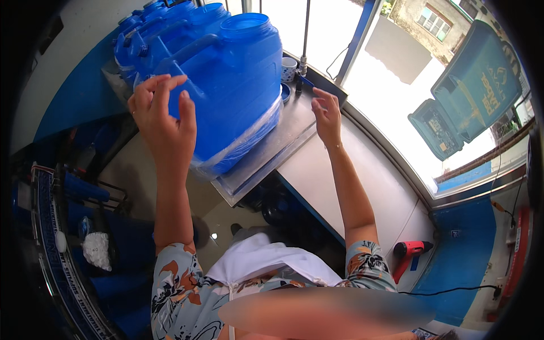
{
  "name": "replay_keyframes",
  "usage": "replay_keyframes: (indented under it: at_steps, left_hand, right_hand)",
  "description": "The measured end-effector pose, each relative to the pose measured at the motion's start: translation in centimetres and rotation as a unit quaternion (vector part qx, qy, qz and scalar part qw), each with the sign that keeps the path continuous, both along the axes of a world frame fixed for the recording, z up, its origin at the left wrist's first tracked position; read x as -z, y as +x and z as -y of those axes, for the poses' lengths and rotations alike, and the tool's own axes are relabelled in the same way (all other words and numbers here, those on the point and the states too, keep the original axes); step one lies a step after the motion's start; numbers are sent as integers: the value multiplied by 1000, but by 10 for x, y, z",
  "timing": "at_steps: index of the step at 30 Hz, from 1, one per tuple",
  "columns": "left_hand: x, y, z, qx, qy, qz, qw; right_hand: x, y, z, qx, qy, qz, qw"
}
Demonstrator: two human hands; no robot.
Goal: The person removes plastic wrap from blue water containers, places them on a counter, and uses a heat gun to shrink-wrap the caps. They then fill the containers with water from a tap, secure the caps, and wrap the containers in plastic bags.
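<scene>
A large blue plastic water jug (238,93) with a wide uncapped mouth and a moulded handle stands on a stainless steel counter (293,131), clear plastic film wrapped round its lower part. My left hand (163,106) is raised over the jug's near left side, fingers bent and apart; whether it touches the jug I cannot tell. To the jug's right, my right hand (326,110) hovers above the counter's edge with curled fingers and nothing visible in it. More blue jugs (170,17) stand in a row behind the first.
Near the window, a patterned mug (289,69) stands beside a metal pipe (303,55). A red heat gun (409,255) lies on the white tiled counter (361,170) at right, a black cord near it. At lower left is a rack with a bag of white caps (97,250).
</scene>
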State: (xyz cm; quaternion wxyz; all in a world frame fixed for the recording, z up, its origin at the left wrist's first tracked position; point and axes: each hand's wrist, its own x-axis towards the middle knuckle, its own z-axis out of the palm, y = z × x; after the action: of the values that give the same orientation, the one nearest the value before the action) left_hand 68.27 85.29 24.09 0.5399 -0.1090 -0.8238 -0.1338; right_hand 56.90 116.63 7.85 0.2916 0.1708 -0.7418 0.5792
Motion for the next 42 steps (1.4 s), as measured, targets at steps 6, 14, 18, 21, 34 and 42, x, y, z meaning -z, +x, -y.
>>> replay_keyframes:
  at_steps: [6, 14, 18, 21, 34, 42]
  left_hand:
    - [4, -50, -11, -190, 4, 131, 973]
    - [26, -62, -13, -205, -38, 99, 973]
    - [27, -66, -7, -210, -12, 75, 975]
    - [27, -73, 10, -213, 21, 58, 975]
    - [30, -159, 91, -165, 136, 249, 945]
    - [31, -182, 142, 123, 180, 293, 931]
  right_hand:
    - [-111, -184, 92, -133, -203, 188, 952]
    - [-128, -227, 128, -400, -112, 401, 817]
    - [-116, -216, 116, -353, -125, 379, 846]
    - [-102, -198, 95, -309, -137, 359, 870]
    - [-83, -39, 51, -75, -44, 213, 973]
    - [-96, 56, 81, -96, 28, 149, 984]
